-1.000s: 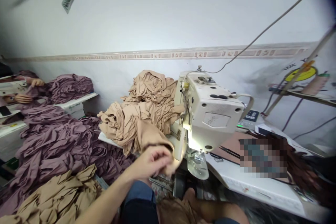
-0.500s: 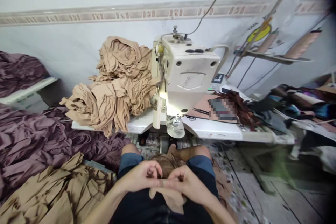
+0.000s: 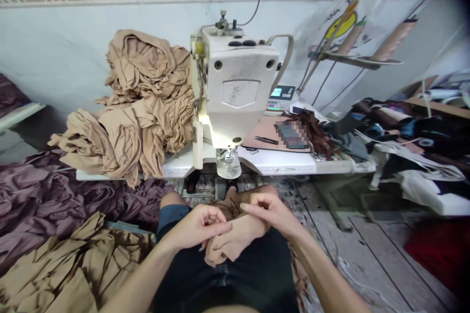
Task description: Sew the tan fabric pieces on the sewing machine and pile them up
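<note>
Far left of the machine point(image 3: 240, 78), low down: purple cloth point(image 3: 47, 225) in a broad, loose heap. Nearer than the machine and also to its left: a darker heap point(image 3: 73, 274), brownish and much creased. Just left of the machine, on the table point(image 3: 286, 164): a tan pile point(image 3: 135, 102), tall and crumpled, partly hanging over the front edge.

In front of the machine, well apart from it and over the lap point(image 3: 235, 286): the piece point(image 3: 237, 242), small and tan, between both hands. At its left end, the left hand point(image 3: 203, 227), with thumb and finger pinched on the edge. At its upper right end, a little nearer to the machine, the right hand point(image 3: 270, 210), likewise clamped on the cloth. Hands apart from each other; cloth between them, with lower folds hanging freely. Impossible to tell the number of layers in each pinch.

Step in hand, by judgement: arranging the piece by its edge, away from the machine. Needed for the next move, most probably: a steady pinch at both ends, an edge without twist, and attention to the hanging folds.

Right of the machine, on a pinkish mat point(image 3: 253, 129): a thin black tool point(image 3: 266, 140). Behind, a lit panel point(image 3: 282, 94). Farther right of the machine, brown strips point(image 3: 312, 129) in a tangle, and higher up, thread cones point(image 3: 394, 41).
</note>
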`<state>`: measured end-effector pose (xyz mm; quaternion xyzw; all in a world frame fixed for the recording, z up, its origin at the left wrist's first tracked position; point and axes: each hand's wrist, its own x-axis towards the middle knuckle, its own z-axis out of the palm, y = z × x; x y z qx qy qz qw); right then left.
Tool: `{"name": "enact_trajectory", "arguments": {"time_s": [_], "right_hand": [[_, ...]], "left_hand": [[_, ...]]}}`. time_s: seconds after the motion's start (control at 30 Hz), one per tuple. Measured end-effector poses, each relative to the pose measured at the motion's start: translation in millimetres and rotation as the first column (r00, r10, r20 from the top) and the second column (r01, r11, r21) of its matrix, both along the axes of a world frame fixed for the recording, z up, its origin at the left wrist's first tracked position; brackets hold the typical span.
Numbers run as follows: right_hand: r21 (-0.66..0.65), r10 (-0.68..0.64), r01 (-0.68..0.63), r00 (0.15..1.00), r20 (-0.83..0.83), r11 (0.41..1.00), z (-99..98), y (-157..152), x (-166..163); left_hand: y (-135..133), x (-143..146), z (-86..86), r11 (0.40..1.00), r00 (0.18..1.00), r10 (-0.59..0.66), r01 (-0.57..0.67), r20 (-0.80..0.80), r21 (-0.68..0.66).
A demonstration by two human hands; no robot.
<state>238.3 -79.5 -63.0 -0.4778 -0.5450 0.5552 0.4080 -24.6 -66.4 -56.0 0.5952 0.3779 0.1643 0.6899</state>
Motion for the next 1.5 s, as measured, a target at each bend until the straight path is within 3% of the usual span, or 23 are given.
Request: {"name": "enact_trajectory", "arguments": {"time_s": [0.1,0.2,0.27,0.4,0.5,0.57,0.67,0.77,0.87,1.03,1.27,1.37,1.5], "right_hand": [[-0.036,0.249,-0.247,0.968,0.045,0.968,-1.9,-3,-7],[-0.062,0.402,-0.400,0.915,0.026,0.914,-6.2,-6,-11],[-0.038,0.354,-0.352,0.933,0.064,0.935,-8.0,-7,-8],[0.038,0.148,-0.153,0.981,0.128,0.987,-3.2,-4,-1],[0.101,0.019,-0.032,0.992,0.125,0.994,6.7,-3,-4],[0.109,-0.021,0.010,0.995,0.101,0.994,15.0,-3,-10],[0.164,-0.057,0.037,0.991,0.119,0.986,28.7,-6,-18],[0.349,-0.162,0.079,0.963,0.215,0.934,41.3,-11,-22],[0.474,-0.239,0.084,0.931,0.277,0.876,50.1,-12,-22],[0.450,-0.293,0.172,0.932,0.215,0.877,52.3,9,-19],[0.161,-0.273,0.272,0.962,-0.018,0.949,44.1,44,-15],[0.129,-0.314,0.323,0.945,-0.090,0.937,40.7,51,-15],[0.156,-0.373,0.387,0.921,-0.109,0.909,38.1,59,-15]], "left_hand": [[5,7,7.7,0.980,0.999,-0.038,0.044,-0.034,0.192],[7,7,5.5,0.970,0.992,-0.094,0.109,-0.080,0.218],[6,3,0.5,0.972,0.994,-0.052,0.071,-0.093,0.224],[5,-5,-5.8,0.964,0.991,0.133,-0.130,0.006,0.231],[7,-9,-2.2,0.948,0.980,0.175,-0.194,0.096,0.252],[10,-11,2.2,0.916,0.978,0.183,-0.207,0.101,0.342],[16,-15,7.0,0.786,0.978,0.196,-0.196,0.065,0.586],[21,-16,10.2,0.627,0.982,0.182,-0.150,0.043,0.764],[25,-14,16.7,0.563,0.986,0.157,-0.137,0.058,0.815],[37,-2,34.7,0.586,0.973,0.216,-0.193,0.078,0.787],[62,14,43.9,0.722,0.908,0.418,-0.325,-0.010,0.610],[69,20,44.3,0.702,0.863,0.504,-0.440,0.046,0.561],[79,31,42.7,0.666,0.824,0.527,-0.552,0.207,0.502]]}}
